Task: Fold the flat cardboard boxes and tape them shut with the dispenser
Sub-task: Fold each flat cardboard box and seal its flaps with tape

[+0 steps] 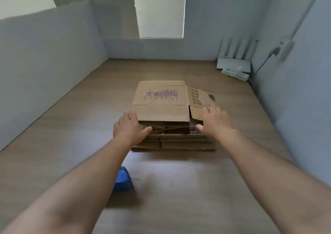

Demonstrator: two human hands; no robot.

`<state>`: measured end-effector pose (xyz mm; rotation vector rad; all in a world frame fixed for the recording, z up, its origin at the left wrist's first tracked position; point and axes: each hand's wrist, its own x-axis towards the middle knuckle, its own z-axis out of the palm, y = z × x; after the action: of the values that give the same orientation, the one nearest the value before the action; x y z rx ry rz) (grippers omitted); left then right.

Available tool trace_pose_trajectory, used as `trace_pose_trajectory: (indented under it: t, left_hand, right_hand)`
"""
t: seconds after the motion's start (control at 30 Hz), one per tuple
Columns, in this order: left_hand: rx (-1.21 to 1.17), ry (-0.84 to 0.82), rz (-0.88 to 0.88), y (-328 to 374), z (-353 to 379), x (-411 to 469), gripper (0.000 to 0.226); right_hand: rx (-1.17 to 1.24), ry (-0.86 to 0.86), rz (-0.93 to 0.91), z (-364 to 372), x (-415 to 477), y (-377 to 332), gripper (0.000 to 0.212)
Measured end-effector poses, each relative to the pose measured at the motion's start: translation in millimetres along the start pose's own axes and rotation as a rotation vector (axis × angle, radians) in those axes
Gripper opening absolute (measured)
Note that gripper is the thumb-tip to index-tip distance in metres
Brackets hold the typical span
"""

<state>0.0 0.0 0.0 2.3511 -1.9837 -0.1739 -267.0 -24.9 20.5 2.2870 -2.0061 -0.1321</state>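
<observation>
A stack of flat cardboard boxes (172, 142) lies in the middle of the wooden table (71, 126). The top flat box (161, 104) has purple printed characters. My left hand (129, 128) rests at the stack's near left corner, fingers straight along the top box's edge and thumb under it. My right hand (213, 120) lies on the top box's near right flap, fingers straight, thumb at the flap's front edge. A blue tape dispenser (123, 180) sits on the table close to me, partly hidden behind my left forearm.
Grey partition walls (44, 54) enclose the table on the left, back and right. A white router (232, 64) and a power strip (236, 74) sit in the far right corner, with a cable running up the right wall. A window blind hangs behind.
</observation>
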Motion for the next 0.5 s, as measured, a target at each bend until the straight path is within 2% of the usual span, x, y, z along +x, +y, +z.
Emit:
trace_pose_trajectory:
  t: [0.17, 0.27, 0.37, 0.5]
  left_hand:
    - [-0.094, -0.04, -0.083, -1.9, 8.6, 10.5, 0.089]
    - [-0.239, -0.046, -0.121, 1.0, 10.5, 14.3, 0.086]
    - [-0.379, 0.01, -0.121, 5.5, 4.4, 13.1, 0.079]
    - [-0.522, 0.213, -0.057, 16.7, -28.4, 2.4, 0.082]
  right_hand:
    - [0.016, -0.037, 0.082, 11.3, 15.1, -3.4, 0.047]
    - [0.017, -0.025, 0.075, 11.3, 17.9, -4.6, 0.038]
    - [0.048, 0.159, 0.056, 10.9, 16.3, 5.3, 0.029]
    - [0.257, 0.497, 0.043, -11.9, 12.0, 18.4, 0.018]
